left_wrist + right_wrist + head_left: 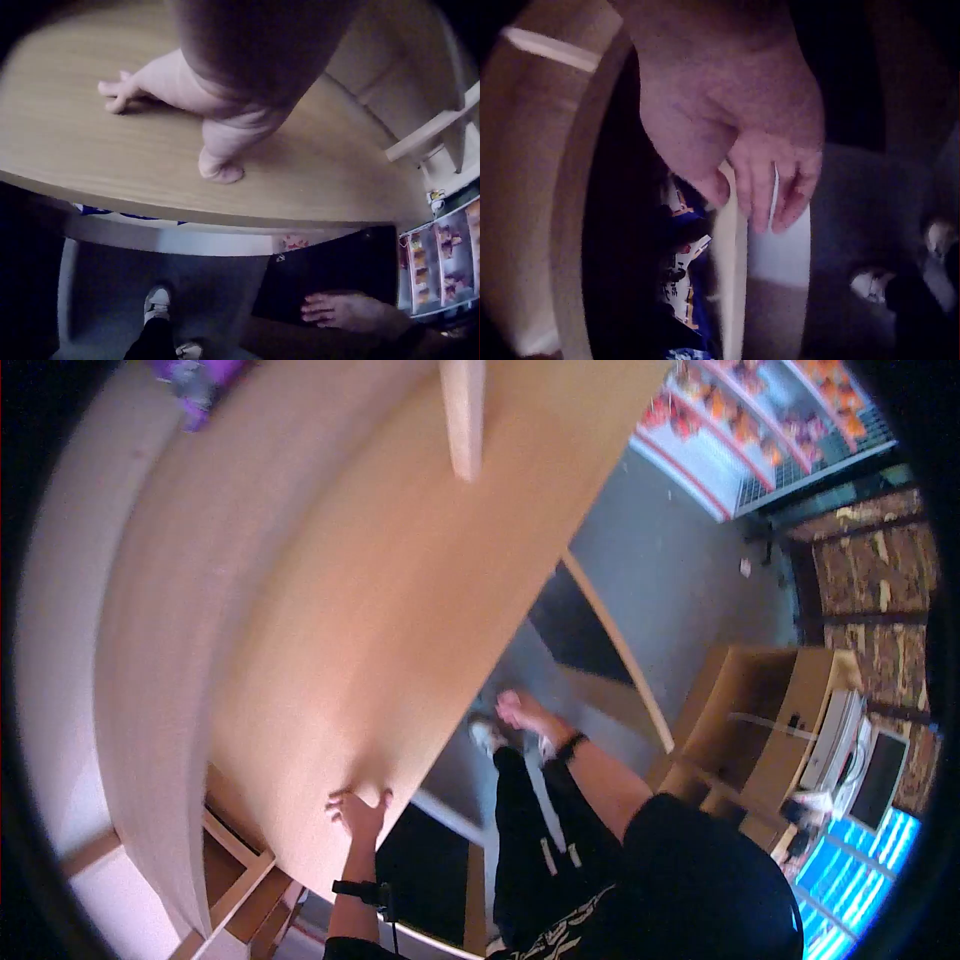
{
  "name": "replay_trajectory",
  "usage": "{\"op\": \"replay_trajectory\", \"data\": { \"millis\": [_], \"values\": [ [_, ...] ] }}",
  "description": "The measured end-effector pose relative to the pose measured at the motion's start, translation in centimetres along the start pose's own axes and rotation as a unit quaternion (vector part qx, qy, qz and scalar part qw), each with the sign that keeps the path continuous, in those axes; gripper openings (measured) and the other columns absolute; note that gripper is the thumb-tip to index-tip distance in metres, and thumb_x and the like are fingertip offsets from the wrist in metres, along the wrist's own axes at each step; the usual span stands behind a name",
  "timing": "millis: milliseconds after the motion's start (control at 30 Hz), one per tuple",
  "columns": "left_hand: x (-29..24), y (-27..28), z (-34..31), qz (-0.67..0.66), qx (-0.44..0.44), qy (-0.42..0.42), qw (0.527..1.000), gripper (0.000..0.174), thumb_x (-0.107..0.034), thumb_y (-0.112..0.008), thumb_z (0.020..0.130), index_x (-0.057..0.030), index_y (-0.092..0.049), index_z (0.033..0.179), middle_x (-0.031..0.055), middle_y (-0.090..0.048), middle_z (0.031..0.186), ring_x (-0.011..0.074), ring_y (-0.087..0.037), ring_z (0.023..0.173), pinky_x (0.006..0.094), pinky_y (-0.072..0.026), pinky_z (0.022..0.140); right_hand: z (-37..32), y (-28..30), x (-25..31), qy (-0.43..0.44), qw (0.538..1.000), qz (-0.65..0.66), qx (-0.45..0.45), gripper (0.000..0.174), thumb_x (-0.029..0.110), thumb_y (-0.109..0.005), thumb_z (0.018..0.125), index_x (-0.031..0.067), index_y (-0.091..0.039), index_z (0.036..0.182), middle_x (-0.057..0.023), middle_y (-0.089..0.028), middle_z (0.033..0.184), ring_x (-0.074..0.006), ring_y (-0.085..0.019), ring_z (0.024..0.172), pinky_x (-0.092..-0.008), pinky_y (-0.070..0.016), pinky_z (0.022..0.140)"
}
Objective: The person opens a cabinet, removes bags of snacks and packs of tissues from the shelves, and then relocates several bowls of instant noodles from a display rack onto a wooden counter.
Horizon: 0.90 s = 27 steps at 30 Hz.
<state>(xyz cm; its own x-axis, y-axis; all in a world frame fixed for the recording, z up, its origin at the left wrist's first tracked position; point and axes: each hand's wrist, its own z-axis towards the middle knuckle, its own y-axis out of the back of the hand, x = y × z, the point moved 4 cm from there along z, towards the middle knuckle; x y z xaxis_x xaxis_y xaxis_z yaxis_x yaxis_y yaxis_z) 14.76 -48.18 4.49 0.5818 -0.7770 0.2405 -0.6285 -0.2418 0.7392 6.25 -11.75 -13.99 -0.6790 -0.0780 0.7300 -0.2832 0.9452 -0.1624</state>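
My left hand (pixel 360 815) rests on a light wood-grain counter top (pixel 400 600) close to its edge. In the left wrist view, the thumb and fingers of that hand (pixel 180 97) are spread, with their tips against the wood. My right hand (pixel 525 712) hangs beyond the counter's edge, above the floor, with loosely bent fingers and nothing visible held. In the right wrist view, the right hand (pixel 735 112) overlaps the pale edge of a lower shelf (pixel 733 300). Blue-and-white printed packages (pixel 681 285) lie beside that edge, partly in shadow.
A wooden post (pixel 463 420) rises from the counter. Dark panels with wooden edging (pixel 580 625) stand below it. Racks of orange and red packets (pixel 740 420) are across the grey floor (pixel 680 560). To the right are a wooden cabinet (pixel 740 710) and a screen (pixel 882 778).
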Motion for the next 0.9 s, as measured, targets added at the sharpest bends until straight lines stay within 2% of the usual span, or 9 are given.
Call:
{"op": "replay_trajectory", "data": {
  "millis": [67, 100, 167, 200, 300, 367, 533, 733, 900],
  "values": [
    [-0.2, 0.1, -0.3, -0.013, 0.001, 0.009, 1.0, 0.136, -0.068, -0.073, 0.059, 0.0221, -0.005, 0.134, 0.048, -0.018, 0.134, 0.0584, -0.028, 0.126, 0.0631, -0.0329, 0.099, -6.6, 0.8, 4.6, 0.081, 0.969, -0.098, 0.214, 0.019, 0.023, -0.053, 0.087, 0.0079, -0.063, 0.083, -0.0046, -0.062, 0.067, -0.0177, -0.058, 0.06, -0.0324, -0.0448, 0.051],
    [-0.1, -0.7, 0.3, 0.007, -0.005, 0.015, 1.0, 0.138, -0.07, -0.072, 0.058, 0.0212, -0.003, 0.135, 0.0469, -0.016, 0.136, 0.0587, -0.027, 0.126, 0.0633, -0.0309, 0.1, -7.2, 1.5, 3.6, 0.16, 0.903, -0.266, 0.298, 0.022, 0.026, -0.053, 0.089, 0.0066, -0.064, 0.088, -0.0043, -0.065, 0.073, -0.0157, -0.062, 0.068, -0.0316, -0.0492, 0.058],
    [-0.3, -0.4, 0.0, 0.002, -0.004, 0.032, 0.999, 0.138, -0.07, -0.072, 0.058, 0.0201, -0.002, 0.136, 0.0452, -0.017, 0.137, 0.0578, -0.025, 0.128, 0.0627, -0.0289, 0.102, -12.6, 2.2, 10.9, -0.134, 0.925, -0.209, 0.287, 0.026, 0.03, -0.054, 0.091, 0.007, -0.064, 0.096, -0.0047, -0.067, 0.083, -0.0137, -0.063, 0.075, -0.029, -0.0505, 0.063],
    [-0.4, -0.1, -0.3, 0.005, -0.004, 0.035, 0.999, 0.138, -0.07, -0.072, 0.058, 0.0199, -0.002, 0.136, 0.0448, -0.017, 0.138, 0.0571, -0.025, 0.128, 0.0626, -0.0284, 0.103, -15.2, 1.9, 16.1, -0.123, 0.924, -0.226, 0.281, 0.026, 0.03, -0.054, 0.091, 0.007, -0.064, 0.096, -0.0047, -0.067, 0.083, -0.0137, -0.063, 0.075, -0.029, -0.0505, 0.063],
    [-0.7, 0.1, -0.3, -0.016, -0.018, 0.044, 0.999, 0.137, -0.07, -0.071, 0.059, 0.0202, -0.004, 0.136, 0.0445, -0.019, 0.138, 0.0552, -0.025, 0.13, 0.0628, -0.0273, 0.103, -19.1, 0.7, 34.7, 0.128, 0.925, -0.291, 0.207, 0.03, 0.033, -0.054, 0.093, 0.0057, -0.062, 0.103, -0.0021, -0.066, 0.085, -0.012, -0.062, 0.077, -0.0265, -0.0507, 0.066],
    [-0.7, 0.2, -0.4, 0.009, -0.009, 0.039, 0.999, 0.135, -0.068, -0.072, 0.059, 0.021, -0.006, 0.136, 0.0444, -0.019, 0.138, 0.055, -0.024, 0.13, 0.0633, -0.027, 0.103, -20.1, -0.8, 44.4, 0.335, 0.911, -0.222, 0.095, 0.018, 0.018, -0.06, 0.09, 0.0047, -0.058, 0.103, -0.001, -0.061, 0.092, -0.0092, -0.057, 0.086, -0.0252, -0.0488, 0.077],
    [-1.1, 0.7, -0.8, 0.026, -0.01, 0.055, 0.998, 0.133, -0.068, -0.073, 0.058, 0.0154, -0.008, 0.14, 0.0397, -0.018, 0.142, 0.055, -0.027, 0.129, 0.0577, -0.0294, 0.105, -22.1, -9.9, 65.6, 0.694, 0.61, -0.35, -0.152, 0.051, 0.012, -0.066, 0.078, 0.0021, -0.047, 0.124, -0.0184, -0.056, 0.121, -0.0333, -0.053, 0.114, -0.0401, -0.0438, 0.095],
    [-1.1, 1.5, -1.7, 0.017, -0.003, 0.08, 0.997, 0.134, -0.071, -0.071, 0.059, 0.0156, -0.008, 0.14, 0.0385, -0.018, 0.143, 0.0519, -0.028, 0.13, 0.0579, -0.0274, 0.106, -13.9, -14.9, 76.9, 0.57, 0.456, -0.583, -0.356, 0.079, 0.008, -0.064, 0.071, -0.0038, -0.024, 0.139, -0.0221, -0.037, 0.141, -0.0312, -0.03, 0.136, -0.0438, -0.0319, 0.107],
    [-0.9, 1.4, -2.1, -0.039, -0.01, 0.089, 0.995, 0.133, -0.07, -0.072, 0.059, 0.014, -0.009, 0.14, 0.038, -0.019, 0.142, 0.0543, -0.027, 0.129, 0.0577, -0.0284, 0.106, -11.4, -15.6, 78.5, 0.439, 0.494, -0.676, -0.325, 0.094, 0.021, -0.07, 0.066, 0.0028, -0.02, 0.143, -0.021, -0.032, 0.144, -0.0316, -0.027, 0.137, -0.0463, -0.0305, 0.107]
  ]
}}
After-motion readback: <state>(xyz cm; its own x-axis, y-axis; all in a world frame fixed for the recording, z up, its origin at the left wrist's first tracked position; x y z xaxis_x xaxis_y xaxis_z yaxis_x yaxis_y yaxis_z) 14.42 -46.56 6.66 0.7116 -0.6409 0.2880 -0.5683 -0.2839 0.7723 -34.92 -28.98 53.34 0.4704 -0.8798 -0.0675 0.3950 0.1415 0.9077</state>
